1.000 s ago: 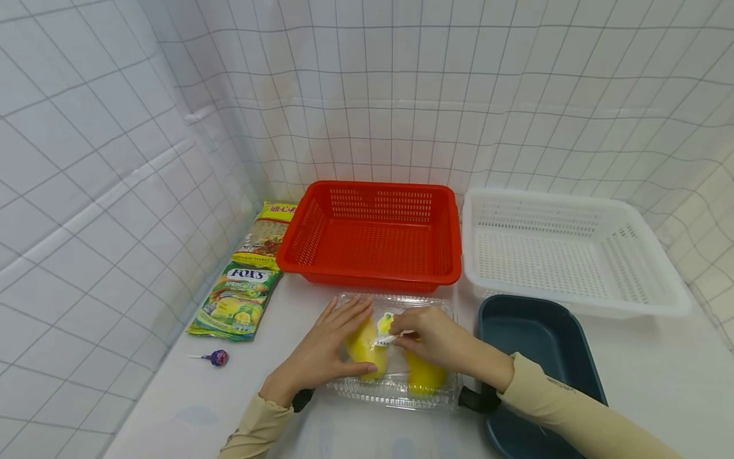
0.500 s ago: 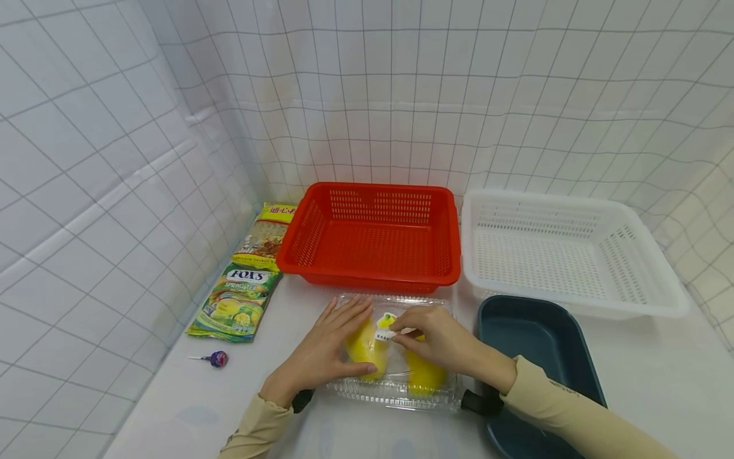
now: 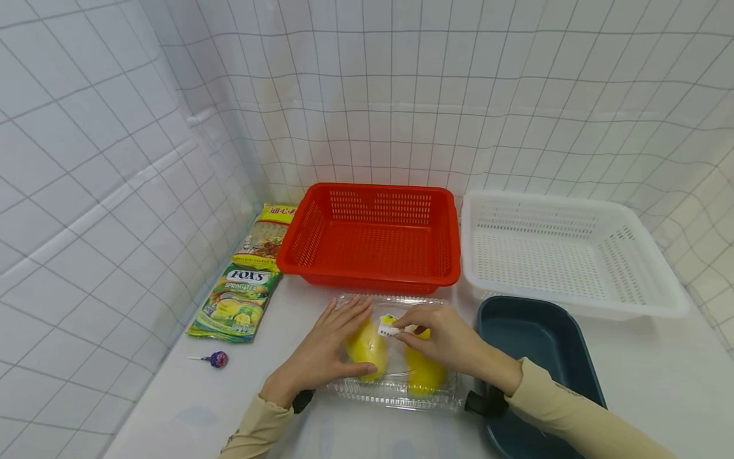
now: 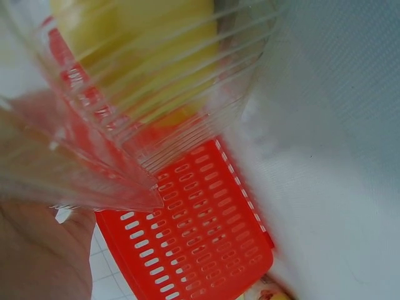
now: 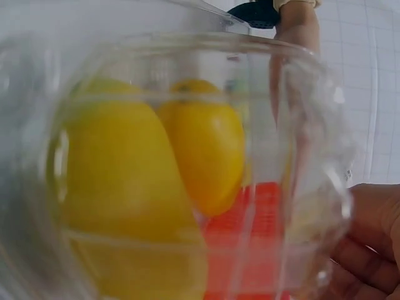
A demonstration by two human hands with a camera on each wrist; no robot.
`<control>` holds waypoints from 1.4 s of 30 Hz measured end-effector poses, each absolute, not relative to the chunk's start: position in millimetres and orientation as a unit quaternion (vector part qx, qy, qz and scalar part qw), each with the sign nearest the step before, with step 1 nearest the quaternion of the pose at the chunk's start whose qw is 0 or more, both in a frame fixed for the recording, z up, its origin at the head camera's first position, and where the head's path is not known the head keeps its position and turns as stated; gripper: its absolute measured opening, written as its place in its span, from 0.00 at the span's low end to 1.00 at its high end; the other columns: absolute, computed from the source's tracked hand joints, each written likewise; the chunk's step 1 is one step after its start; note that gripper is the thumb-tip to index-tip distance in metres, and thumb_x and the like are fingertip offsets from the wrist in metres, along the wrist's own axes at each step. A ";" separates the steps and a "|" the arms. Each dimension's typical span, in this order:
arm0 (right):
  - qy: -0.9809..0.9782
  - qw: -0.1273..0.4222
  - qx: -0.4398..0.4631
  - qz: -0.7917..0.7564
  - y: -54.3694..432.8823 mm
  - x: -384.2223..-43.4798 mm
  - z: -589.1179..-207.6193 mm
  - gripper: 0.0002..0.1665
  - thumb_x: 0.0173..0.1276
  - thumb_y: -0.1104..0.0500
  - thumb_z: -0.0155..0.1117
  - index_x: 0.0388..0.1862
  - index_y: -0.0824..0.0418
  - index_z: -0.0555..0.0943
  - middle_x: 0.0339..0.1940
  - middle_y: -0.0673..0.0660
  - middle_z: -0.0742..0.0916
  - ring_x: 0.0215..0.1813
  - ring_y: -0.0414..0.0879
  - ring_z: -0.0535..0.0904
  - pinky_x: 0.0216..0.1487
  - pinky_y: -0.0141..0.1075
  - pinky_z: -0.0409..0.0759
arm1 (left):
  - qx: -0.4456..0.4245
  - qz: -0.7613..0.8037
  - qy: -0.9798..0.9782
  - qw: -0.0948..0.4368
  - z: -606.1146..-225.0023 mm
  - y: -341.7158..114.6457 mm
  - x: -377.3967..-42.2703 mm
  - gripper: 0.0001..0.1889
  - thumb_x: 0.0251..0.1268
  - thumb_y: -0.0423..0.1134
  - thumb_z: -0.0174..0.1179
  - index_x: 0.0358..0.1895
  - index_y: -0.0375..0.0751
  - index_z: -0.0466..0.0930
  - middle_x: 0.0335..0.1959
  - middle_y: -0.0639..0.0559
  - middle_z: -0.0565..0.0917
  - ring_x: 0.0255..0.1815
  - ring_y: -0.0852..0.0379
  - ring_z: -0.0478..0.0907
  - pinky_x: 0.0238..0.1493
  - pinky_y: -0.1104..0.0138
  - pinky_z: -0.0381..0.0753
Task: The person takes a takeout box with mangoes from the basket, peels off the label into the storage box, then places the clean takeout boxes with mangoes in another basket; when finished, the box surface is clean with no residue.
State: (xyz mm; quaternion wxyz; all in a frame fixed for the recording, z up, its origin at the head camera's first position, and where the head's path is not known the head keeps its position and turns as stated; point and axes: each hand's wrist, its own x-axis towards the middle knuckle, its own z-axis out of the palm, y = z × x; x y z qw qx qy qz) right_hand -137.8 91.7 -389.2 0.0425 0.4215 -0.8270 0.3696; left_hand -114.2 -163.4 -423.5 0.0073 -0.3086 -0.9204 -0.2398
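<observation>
Smooth oval yellow fruits [image 3: 367, 349] inside a ribbed clear-plastic box [image 3: 390, 391]

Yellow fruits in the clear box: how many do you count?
2: a left fruit and a right fruit, side by side in the clear box, each partly covered in the head view. The right wrist view also shows two; a hidden third looks unlikely.

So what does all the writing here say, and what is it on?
"FOX'S": green packet.
"SPRING TEA": same packet; smaller print below is unreadable.
"通心": yellow packet; the next character is unclear, smaller print is unreadable.
White label: marks too small to read.
Right sleeve: faint mark, unreadable.
</observation>
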 end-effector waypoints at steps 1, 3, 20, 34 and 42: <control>-0.830 0.043 0.417 0.367 92.6 -137.4 -388.3 0.13 0.57 0.63 0.72 0.42 0.59 0.87 0.38 0.50 0.87 0.36 0.42 0.82 0.35 0.31 0.81 | -0.309 -0.240 -0.920 0.008 -423.4 -163.5 -114.1 0.51 0.52 0.71 0.56 0.74 0.43 0.56 0.75 0.57 0.53 0.75 0.60 0.41 0.71 0.57 0.31; -0.837 0.045 0.410 0.361 94.6 -136.8 -386.3 0.13 0.57 0.61 0.73 0.43 0.58 0.87 0.39 0.49 0.87 0.37 0.43 0.82 0.34 0.32 0.82 | -0.310 -0.240 -0.920 0.008 -423.2 -163.6 -113.9 0.51 0.52 0.71 0.56 0.74 0.43 0.56 0.75 0.57 0.53 0.75 0.60 0.41 0.71 0.57 0.31; -0.818 0.128 0.369 0.421 126.7 -137.9 -383.5 0.17 0.52 0.65 0.75 0.43 0.56 0.87 0.38 0.46 0.87 0.36 0.41 0.82 0.28 0.30 0.80 | -0.315 -0.236 -0.919 0.012 -424.1 -164.2 -114.6 0.51 0.52 0.72 0.56 0.74 0.43 0.56 0.75 0.58 0.52 0.75 0.59 0.42 0.71 0.56 0.32; -0.843 0.193 0.289 0.410 205.7 -133.3 -383.1 0.19 0.50 0.69 0.75 0.42 0.54 0.87 0.38 0.46 0.87 0.34 0.35 0.80 0.27 0.26 0.77 | -0.324 -0.242 -0.914 0.017 -425.1 -163.6 -115.1 0.50 0.53 0.70 0.57 0.74 0.43 0.55 0.75 0.57 0.52 0.75 0.58 0.42 0.71 0.55 0.33; -0.886 0.166 0.256 0.350 257.7 -129.4 -392.7 0.18 0.51 0.66 0.75 0.39 0.48 0.87 0.33 0.41 0.85 0.28 0.33 0.77 0.24 0.24 0.76 | -0.315 -0.239 -0.919 0.010 -422.8 -164.0 -114.1 0.50 0.52 0.71 0.56 0.74 0.44 0.56 0.75 0.58 0.52 0.75 0.59 0.42 0.72 0.57 0.32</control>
